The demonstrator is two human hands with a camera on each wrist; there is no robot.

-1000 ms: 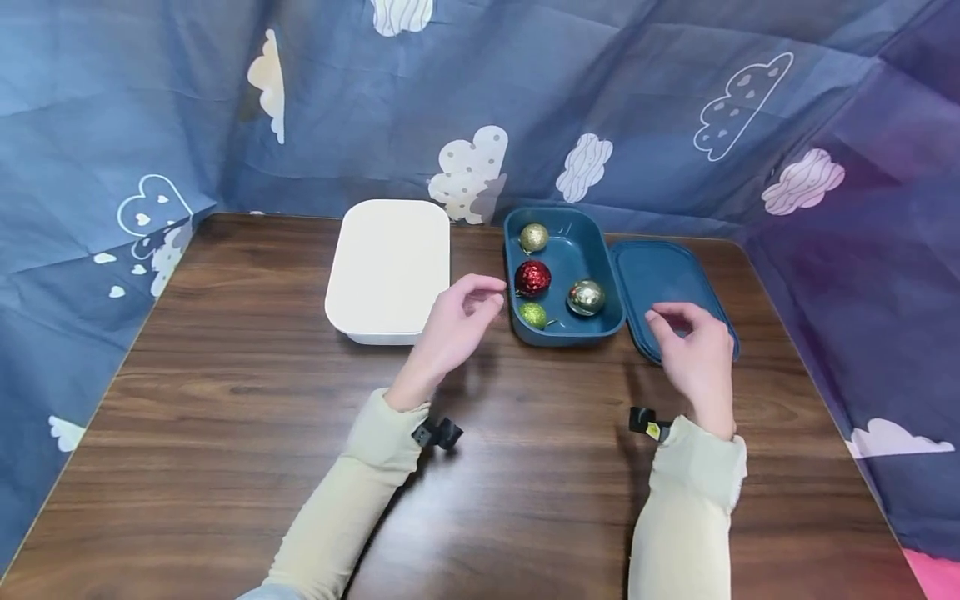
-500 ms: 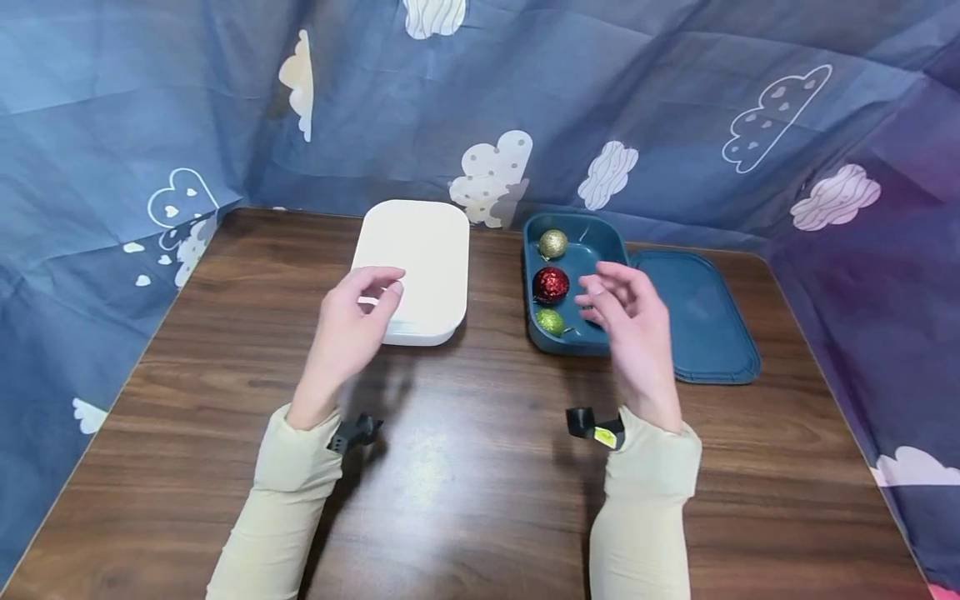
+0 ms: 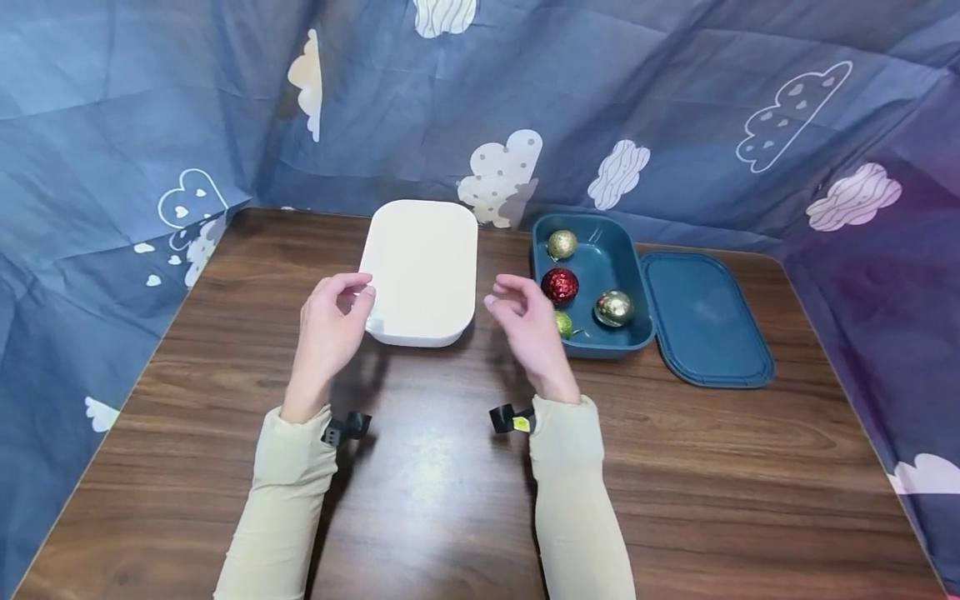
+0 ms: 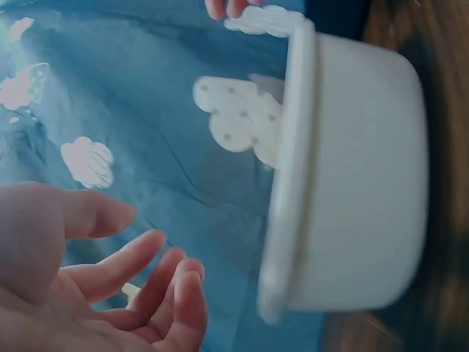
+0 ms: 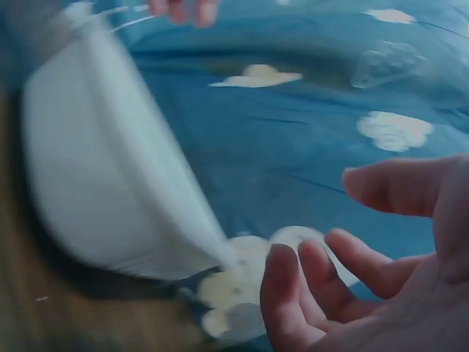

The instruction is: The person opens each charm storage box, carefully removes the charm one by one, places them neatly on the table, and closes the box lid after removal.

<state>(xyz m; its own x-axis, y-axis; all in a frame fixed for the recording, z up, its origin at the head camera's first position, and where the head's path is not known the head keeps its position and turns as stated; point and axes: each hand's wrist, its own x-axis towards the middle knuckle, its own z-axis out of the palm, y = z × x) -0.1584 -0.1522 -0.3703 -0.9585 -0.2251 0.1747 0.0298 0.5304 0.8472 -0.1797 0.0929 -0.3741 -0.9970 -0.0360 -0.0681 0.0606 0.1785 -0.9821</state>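
A white lidded container point(image 3: 423, 271) stands toward the back of the wooden table. My left hand point(image 3: 330, 325) hovers by its left front side, fingers loosely bent and holding nothing. On the other side my right hand point(image 3: 528, 325), likewise holding nothing, is between the white container and the blue container point(image 3: 600, 352). In the left wrist view the left hand point(image 4: 124, 279) is apart from the white wall point(image 4: 359, 176). Inside the blue container lie a gold glitter ball point(image 3: 562, 244), a red ball point(image 3: 559, 286), a shiny gold ball point(image 3: 613, 308) and a green ball point(image 3: 562, 323), partly hidden by my right hand.
A blue lid point(image 3: 708, 321) lies flat on the table point(image 3: 435, 517) right of the blue container. Behind the table hangs a dark blue cloth point(image 3: 375, 108) with white clouds. Black wrist cameras point(image 3: 347, 427) sit at both sleeves.
My left hand has moved from between the containers to the left side of the white one. My right hand has travelled left from the blue lid, across the blue container, toward the white one.
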